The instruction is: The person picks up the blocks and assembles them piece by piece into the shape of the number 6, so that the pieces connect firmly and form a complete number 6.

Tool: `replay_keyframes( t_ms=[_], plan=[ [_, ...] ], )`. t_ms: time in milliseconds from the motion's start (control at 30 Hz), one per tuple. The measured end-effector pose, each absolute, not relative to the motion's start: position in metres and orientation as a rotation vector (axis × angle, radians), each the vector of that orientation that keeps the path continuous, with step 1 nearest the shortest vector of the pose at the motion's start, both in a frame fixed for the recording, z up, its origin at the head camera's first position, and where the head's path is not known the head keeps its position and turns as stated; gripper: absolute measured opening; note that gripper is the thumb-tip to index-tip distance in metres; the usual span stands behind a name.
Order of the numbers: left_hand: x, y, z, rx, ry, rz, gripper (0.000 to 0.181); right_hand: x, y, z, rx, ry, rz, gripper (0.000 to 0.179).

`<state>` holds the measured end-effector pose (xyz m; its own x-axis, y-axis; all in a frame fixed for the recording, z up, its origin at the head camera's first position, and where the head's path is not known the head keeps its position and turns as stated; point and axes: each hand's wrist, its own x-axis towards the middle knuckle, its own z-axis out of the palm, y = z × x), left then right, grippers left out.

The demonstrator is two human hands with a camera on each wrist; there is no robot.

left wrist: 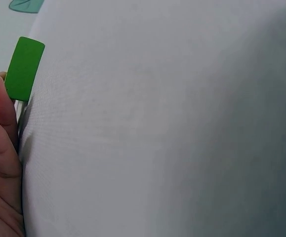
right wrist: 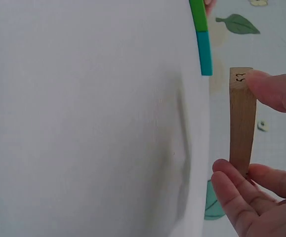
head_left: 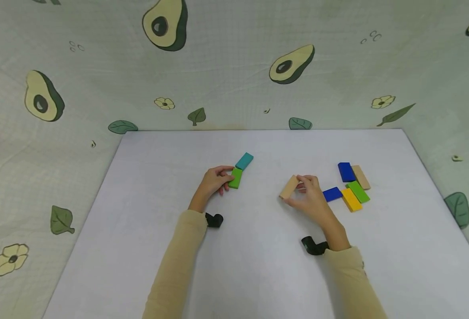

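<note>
My left hand (head_left: pixel 215 180) pinches a green block (head_left: pixel 236 178) between thumb and fingers. At the green block's far end lies a teal block (head_left: pixel 244 161), end to end with it and slightly angled. In the left wrist view the green block (left wrist: pixel 25 69) rises past the fingertips. My right hand (head_left: pixel 309 197) holds a plain wooden block (head_left: pixel 289 187) by its two ends, the thumb on one end and fingers on the other. The right wrist view shows a number printed on the end of this wooden block (right wrist: pixel 242 118), which is held above the table.
Right of my right hand, several blocks lie in a loose group: a blue block (head_left: pixel 346 172), another blue block (head_left: pixel 332 194), a wooden block (head_left: pixel 361 177), a green block (head_left: pixel 358 191) and a yellow block (head_left: pixel 351 200). The white table (head_left: pixel 250 266) meets an avocado-patterned cloth (head_left: pixel 226 79) behind.
</note>
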<state>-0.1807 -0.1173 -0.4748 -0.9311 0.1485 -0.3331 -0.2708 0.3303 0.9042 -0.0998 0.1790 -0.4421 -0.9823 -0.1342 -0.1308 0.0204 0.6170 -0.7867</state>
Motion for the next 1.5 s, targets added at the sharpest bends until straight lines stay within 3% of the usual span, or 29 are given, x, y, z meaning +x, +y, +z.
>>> replay_keyframes(
  t_ms=[967,1300,1500],
  plan=[
    [-0.179,-0.118,-0.475,-0.096,2.250,1.629,0.037,-0.099,0.098,-0.451,-0.526,2.629,-1.086,0.074],
    [-0.180,-0.118,-0.474,-0.098,2.239,1.638,0.037,-0.099,0.099,-0.450,-0.578,2.613,-1.068,0.072],
    [-0.180,-0.118,-0.474,-0.094,2.227,1.645,0.037,-0.098,0.099,-0.451,-0.431,2.600,-1.233,0.060]
  ],
)
